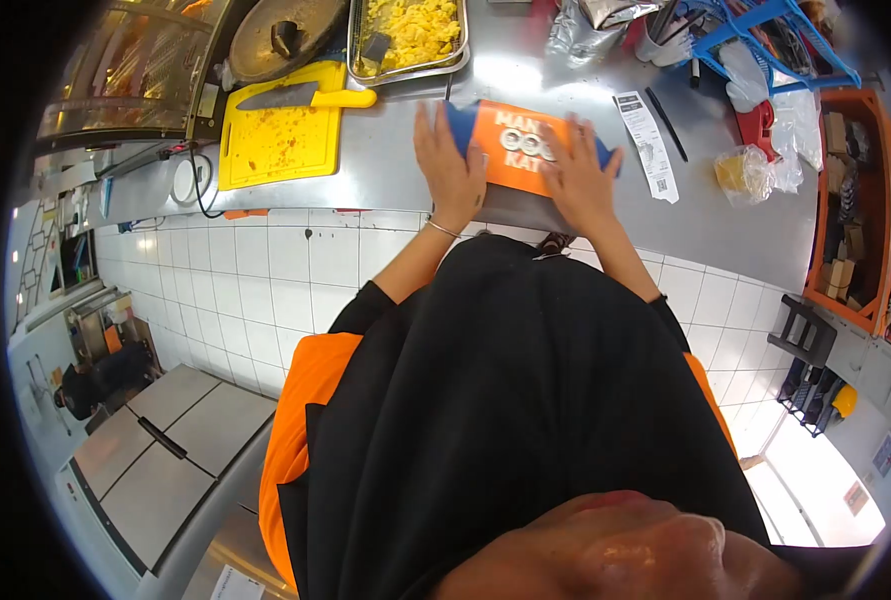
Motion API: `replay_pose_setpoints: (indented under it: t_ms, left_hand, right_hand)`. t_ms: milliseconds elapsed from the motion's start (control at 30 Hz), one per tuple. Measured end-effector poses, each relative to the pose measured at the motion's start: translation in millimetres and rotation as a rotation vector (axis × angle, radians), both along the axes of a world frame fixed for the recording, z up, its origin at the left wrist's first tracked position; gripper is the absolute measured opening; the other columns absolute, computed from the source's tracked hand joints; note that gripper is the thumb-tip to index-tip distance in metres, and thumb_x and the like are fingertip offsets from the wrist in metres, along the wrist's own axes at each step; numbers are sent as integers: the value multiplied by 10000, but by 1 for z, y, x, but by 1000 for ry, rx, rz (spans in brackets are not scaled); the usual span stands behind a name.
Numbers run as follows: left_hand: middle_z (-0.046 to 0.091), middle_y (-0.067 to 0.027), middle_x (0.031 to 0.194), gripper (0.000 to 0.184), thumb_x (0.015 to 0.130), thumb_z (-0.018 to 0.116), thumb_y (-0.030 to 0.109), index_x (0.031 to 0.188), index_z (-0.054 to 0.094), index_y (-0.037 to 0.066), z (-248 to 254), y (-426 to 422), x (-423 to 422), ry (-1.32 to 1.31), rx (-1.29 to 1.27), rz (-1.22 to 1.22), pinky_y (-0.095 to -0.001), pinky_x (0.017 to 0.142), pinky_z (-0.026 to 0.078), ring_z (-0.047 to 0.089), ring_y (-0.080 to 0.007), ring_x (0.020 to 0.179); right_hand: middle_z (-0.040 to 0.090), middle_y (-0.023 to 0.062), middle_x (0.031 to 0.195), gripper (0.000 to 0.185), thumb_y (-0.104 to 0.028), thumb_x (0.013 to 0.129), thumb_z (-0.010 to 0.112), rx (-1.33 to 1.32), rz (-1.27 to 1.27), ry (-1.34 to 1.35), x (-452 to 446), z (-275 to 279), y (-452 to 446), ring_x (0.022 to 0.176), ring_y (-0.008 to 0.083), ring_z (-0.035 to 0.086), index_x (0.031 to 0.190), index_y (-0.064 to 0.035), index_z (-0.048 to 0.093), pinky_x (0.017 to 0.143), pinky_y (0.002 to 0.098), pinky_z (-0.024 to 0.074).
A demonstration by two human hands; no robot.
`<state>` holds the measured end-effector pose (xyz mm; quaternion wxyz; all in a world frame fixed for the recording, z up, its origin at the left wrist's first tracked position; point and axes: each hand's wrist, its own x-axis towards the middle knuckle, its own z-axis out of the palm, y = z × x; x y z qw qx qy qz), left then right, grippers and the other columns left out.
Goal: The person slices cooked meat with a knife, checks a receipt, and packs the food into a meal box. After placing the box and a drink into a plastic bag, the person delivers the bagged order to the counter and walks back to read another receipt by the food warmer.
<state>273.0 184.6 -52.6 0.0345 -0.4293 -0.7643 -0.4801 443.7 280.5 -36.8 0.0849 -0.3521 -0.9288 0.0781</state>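
Between left hand (453, 178) and right hand (578, 180), both spread, the box (513, 150) seems light, crushable, best held by its ends.

I see the carton (513, 176) on the counter (710, 215), near its front edge. To its left, the knife (305, 95) lies on the cutting board (280, 145); the tray (463, 28) sits farther back. 2 things lie right: receipt (647, 145), then pen (667, 125).
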Motion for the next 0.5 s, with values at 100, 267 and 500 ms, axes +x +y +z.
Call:
replay_pose_setpoints:
  t_ms: [100, 267, 500]
  left_hand:
    - [423, -228, 1356, 562, 838, 545, 102, 1361, 376, -21, -26, -6, -23, -491, 81, 88, -401, 981, 379, 445, -319, 1209]
    - [692, -120, 887, 268, 808, 615, 187, 968, 662, -24, 1, 21, -47, -912, -352, -245, -282, 662, 505, 656, -185, 790]
    - [660, -106, 632, 312, 783, 679, 291, 749, 689, -19, -18, 59, -65, -576, -511, -247, -291, 589, 507, 667, -166, 637]
  right_hand:
    - [220, 135, 1523, 554, -394, 932, 436, -100, -122, 151, 16, 10, 2, 1418, 314, 164, 1438, -189, 338, 1044, 677, -1]
    - [286, 140, 1498, 595, -452, 917, 470, -74, -92, 342, 16, 44, 13, 1414, 319, 181, 1426, -161, 367, 1047, 655, -60]
    - [311, 133, 1487, 616, -541, 917, 428, -246, -89, 237, 16, 41, 35, 1403, 299, 222, 1414, -178, 389, 1068, 640, 15]
